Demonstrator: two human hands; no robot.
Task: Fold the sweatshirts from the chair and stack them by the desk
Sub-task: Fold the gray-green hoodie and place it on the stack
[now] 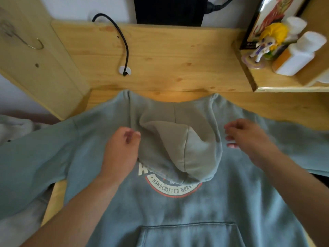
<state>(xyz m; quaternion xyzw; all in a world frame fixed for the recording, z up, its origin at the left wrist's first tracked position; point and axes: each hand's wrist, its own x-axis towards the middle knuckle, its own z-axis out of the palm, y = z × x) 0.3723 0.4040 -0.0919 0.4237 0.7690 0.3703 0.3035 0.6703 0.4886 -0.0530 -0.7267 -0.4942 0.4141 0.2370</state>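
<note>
While both hands hover, left hand [122,148] and right hand [249,138] loosely curled and empty: hooded sweatshirt [178,207], soft, limp, light; take hold at shoulders outboard of either hand.

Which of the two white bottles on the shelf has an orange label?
The nearer, larger white bottle, in front on the shelf: an orange band shows at its base. The smaller bottle behind it shows only white.

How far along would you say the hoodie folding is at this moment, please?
Early. Done: the blue hoodie lies spread front-up on the wooden desk, hood flipped down over the chest print. In hand: the left hand and right hand hover beside the hood with fingers loosely curled, gripping nothing. Left: both sleeves are still spread out, and no folded stack is visible.
</note>
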